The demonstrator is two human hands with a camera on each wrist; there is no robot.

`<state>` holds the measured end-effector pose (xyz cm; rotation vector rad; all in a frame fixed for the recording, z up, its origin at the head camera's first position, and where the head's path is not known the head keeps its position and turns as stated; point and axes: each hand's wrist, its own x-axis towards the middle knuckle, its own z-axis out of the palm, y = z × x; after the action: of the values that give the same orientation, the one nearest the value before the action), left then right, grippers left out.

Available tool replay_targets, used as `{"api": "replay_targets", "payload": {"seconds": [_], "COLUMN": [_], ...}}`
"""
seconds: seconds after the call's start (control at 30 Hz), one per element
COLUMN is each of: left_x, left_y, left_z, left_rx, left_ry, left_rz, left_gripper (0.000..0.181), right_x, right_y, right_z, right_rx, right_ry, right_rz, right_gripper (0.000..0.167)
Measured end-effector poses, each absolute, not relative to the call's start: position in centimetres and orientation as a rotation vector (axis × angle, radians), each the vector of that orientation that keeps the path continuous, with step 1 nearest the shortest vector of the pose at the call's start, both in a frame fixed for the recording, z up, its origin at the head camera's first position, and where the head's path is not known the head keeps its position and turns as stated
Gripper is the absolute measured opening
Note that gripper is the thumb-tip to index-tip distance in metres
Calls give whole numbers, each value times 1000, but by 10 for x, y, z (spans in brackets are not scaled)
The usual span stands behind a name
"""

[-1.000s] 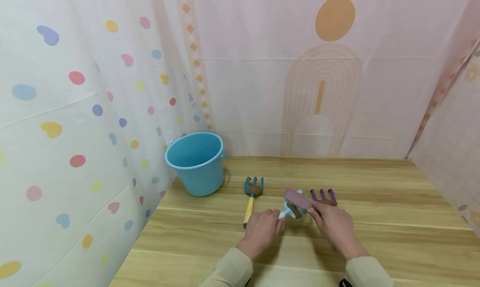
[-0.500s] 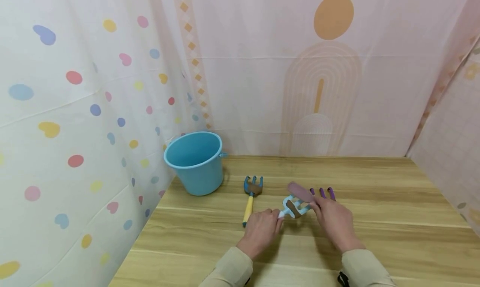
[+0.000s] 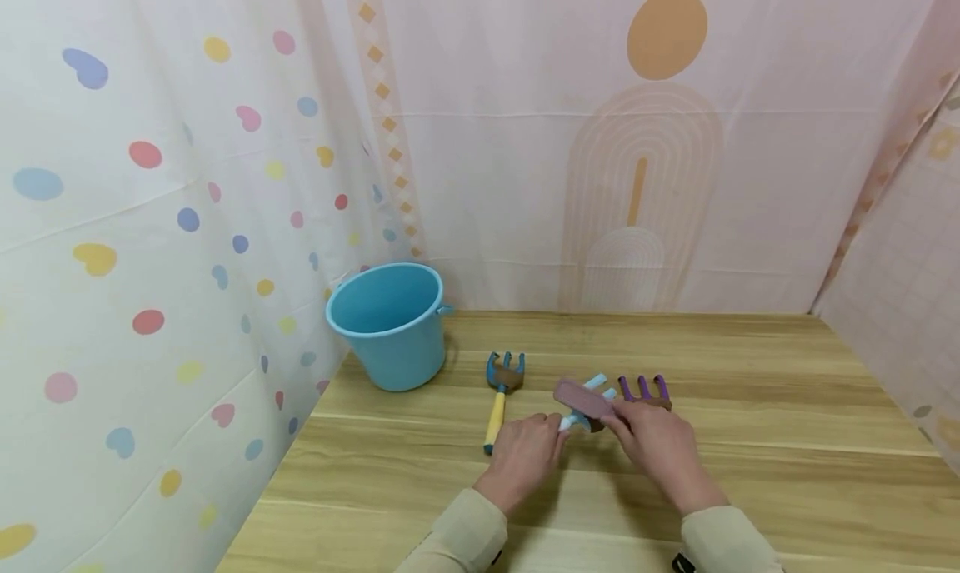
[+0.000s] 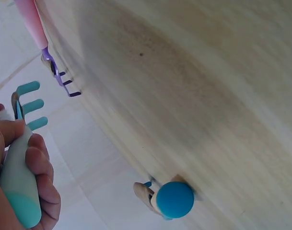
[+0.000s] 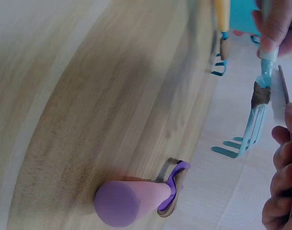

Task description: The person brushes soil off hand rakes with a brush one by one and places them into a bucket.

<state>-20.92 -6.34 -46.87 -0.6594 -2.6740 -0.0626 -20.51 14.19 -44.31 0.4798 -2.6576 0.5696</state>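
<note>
My left hand (image 3: 522,456) grips the pale handle of a light-blue hand rake (image 4: 20,172), held above the table with its tines pointing away. A brown patch sits across the rake's head. In my right hand (image 3: 660,448) is a flat mauve brush (image 3: 583,399), held over the rake's head and hiding part of it in the head view. Edge-on in the right wrist view, the brush (image 5: 284,86) lies alongside the rake; I cannot tell whether they touch. My right fingers (image 5: 282,184) curl round its handle.
On the wooden table (image 3: 787,390) lie a blue rake with yellow handle (image 3: 498,411), left, and a purple rake with pink handle (image 5: 141,199), right. Both bear brown patches. A blue bucket (image 3: 405,356) stands back left. Patterned curtains (image 3: 510,181) enclose the table.
The brush first swings up and right, uncovering the rake's brown patch, then comes back down and left over it. The left hand stays almost still with the rake.
</note>
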Motion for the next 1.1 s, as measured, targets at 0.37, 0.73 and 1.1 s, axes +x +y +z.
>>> {"api": "replay_targets", "payload": {"seconds": [0.37, 0.73, 1.1], "left_x": [-205, -204, -204], "left_y": [-62, -60, -61], "left_z": [-468, -467, -467], "left_rx": [-680, -682, -680], "left_ry": [-2619, -2615, -2616], "left_rz": [51, 60, 73], "left_gripper": [27, 28, 28], "right_x": [-208, -209, -214], "right_y": [140, 138, 137], "right_z": [-449, -452, -449], "right_rx": [394, 342, 294], "right_ry": [-2667, -2672, -2674], "right_rz": [507, 522, 489], "right_gripper": [17, 18, 21]}}
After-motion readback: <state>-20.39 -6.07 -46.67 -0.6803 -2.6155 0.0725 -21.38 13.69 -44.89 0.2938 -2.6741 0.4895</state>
